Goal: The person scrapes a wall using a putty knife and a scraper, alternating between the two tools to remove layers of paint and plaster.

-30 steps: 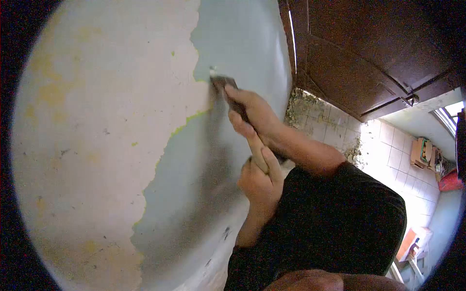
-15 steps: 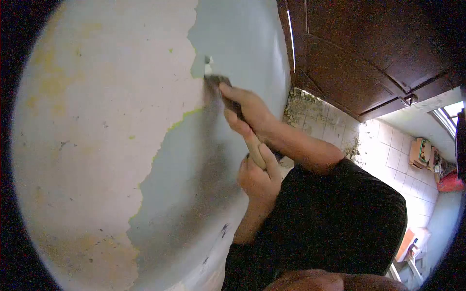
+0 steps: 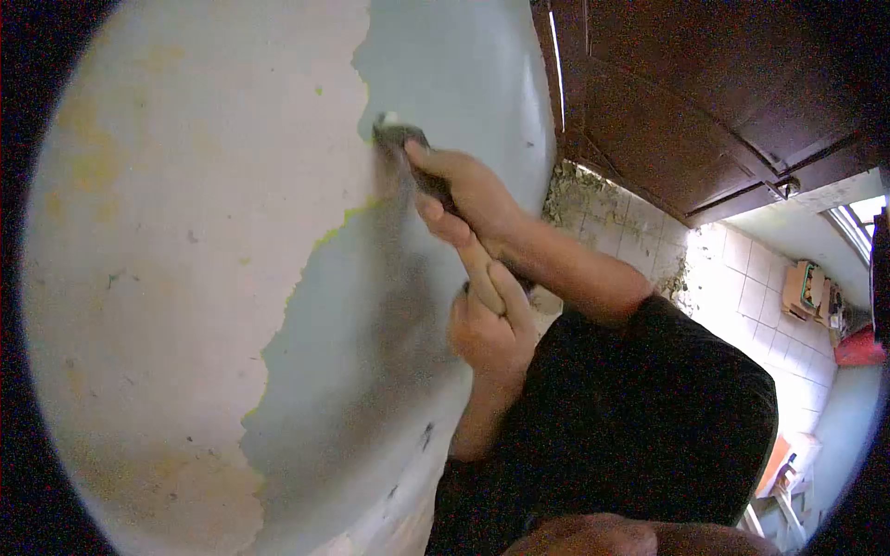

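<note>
Both hands are working one scraper (image 3: 400, 139) against the wall (image 3: 185, 278), its blade meeting the ragged edge where grey-blue paint (image 3: 454, 65) is giving way to bare pale plaster. One hand (image 3: 468, 199) is wrapping tight around the shaft just behind the blade, fingers fully closed on it; by the way the arms are lying, I'm reading this as the right. The other hand (image 3: 487, 329), lower down, is clamping shut around the tail of the handle (image 3: 477, 269).

The tool is looking stiff and fairly light: a dark metal blade on a pale, probably wooden handle, nothing that would bend or break easily. Taking hold at both ends of the handle, as here, is looking like the sound way to press it in. The paint is looking thin and brittle, flaking along an uneven line with yellow-green traces showing at the edge.

As for containers, a small box (image 3: 805, 289) is sitting far off on the tiled floor (image 3: 742, 278); its contents are too small to tell. Loose debris (image 3: 579, 199) is lying along the foot of the wall, beside the dark wooden door (image 3: 705, 102).
</note>
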The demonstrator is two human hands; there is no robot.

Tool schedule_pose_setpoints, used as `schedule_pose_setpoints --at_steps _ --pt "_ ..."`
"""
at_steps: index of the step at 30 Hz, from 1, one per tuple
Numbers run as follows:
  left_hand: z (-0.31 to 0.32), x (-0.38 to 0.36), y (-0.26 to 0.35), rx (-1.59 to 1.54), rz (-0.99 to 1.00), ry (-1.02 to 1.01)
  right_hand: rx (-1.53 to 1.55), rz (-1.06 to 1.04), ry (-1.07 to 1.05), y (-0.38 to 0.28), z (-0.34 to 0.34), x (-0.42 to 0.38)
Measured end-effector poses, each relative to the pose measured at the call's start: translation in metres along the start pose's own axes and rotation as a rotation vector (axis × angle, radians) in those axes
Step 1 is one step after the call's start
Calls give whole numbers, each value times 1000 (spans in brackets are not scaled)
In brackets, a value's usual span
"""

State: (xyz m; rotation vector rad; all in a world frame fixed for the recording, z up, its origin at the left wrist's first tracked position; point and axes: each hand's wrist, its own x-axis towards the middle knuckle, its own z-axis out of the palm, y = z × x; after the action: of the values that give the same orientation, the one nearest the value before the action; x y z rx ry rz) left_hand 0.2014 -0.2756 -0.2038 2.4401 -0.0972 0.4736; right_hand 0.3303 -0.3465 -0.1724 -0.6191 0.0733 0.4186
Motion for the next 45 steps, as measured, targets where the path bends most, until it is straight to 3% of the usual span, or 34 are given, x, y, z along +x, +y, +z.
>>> schedule_pose_setpoints --at_steps 3,6,11,15,17,20,24,27,31,33,37,39,41,43,45 --pt "-1 12 2 12 -15 20 45 -92 -196 -4 -7 9" --pt "-4 -1 -2 -10 -25 -32 -14 13 -49 5 1 -11" --pt "-2 6 4 32 87 24 11 -8 -92 -1 0 -3" --pt "-2 -6 -4 -8 40 -8 7 22 -97 7 4 -15" --pt "3 -11 -7 -67 95 125 4 61 -52 6 11 -11" --pt "-10 16 3 -27 -70 17 19 -80 -75 -5 12 9" --pt "-12 10 10 42 -2 52 -7 -96 -111 -7 16 -2" --pt "-2 -4 5 -112 64 124 -8 80 -23 -1 17 -14" --pt "-9 5 10 11 14 67 35 38 -189 -9 15 -6" --pt "-8 0 9 -8 27 72 52 18 -75 -6 20 -10" --pt "0 7 1 -6 24 110 42 24 -56 -2 15 -10" --pt "-4 9 6 21 8 131 81 8 -273 -10 9 -2" --pt "-4 9 13 0 23 105 87 48 -250 -10 11 -9" --pt "-3 -3 14 -22 -12 97 -78 32 -38 -5 20 -16" --pt "0 8 11 -38 -46 98 -57 -25 -48 -12 21 -2"
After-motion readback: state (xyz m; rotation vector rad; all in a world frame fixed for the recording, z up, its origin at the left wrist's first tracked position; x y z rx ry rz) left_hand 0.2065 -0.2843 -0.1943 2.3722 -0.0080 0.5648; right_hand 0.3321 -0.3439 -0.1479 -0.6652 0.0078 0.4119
